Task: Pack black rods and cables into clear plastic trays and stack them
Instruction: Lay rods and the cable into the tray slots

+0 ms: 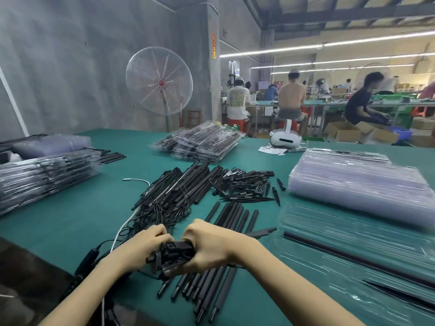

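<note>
Both hands meet near the table's front edge over a row of black rods. My right hand grips a bundle of black parts with a clip-like head. My left hand curls round the bundle's left side, among thin black cables. A large heap of black rods and cables lies in the middle of the green table. To my right lies an open clear tray with one long black rod in it.
A stack of empty clear trays stands at the right. Filled trays are piled at the left and at the back. A white headset sits behind. A white cable crosses the table. A fan and seated workers are beyond.
</note>
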